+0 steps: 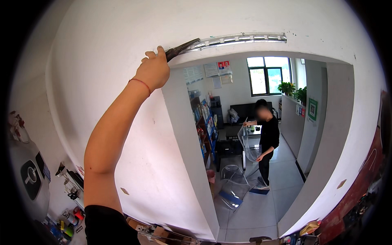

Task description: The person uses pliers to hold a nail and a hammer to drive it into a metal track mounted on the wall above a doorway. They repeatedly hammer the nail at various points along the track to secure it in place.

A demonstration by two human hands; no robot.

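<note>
My left hand (154, 70) is raised to the wall above the doorway, its fingers closed round a dark, tapered tool (179, 50) that looks like pliers. The tool's tip lies against or just in front of the left end of a shiny metal rail (245, 38), fixed along the top of the opening. Brackets sit at intervals along that rail. A thin red cord circles my left wrist. My right hand is out of view.
Beyond the doorway a person (267, 134) in black holds a clear plastic sheet (248, 143). More clear sheeting (234, 185) lies on the tiled floor. Shelves (207, 122) line the left side inside. Potted plants (286, 87) stand on a partition. Boxes (163, 234) crowd the lower edge.
</note>
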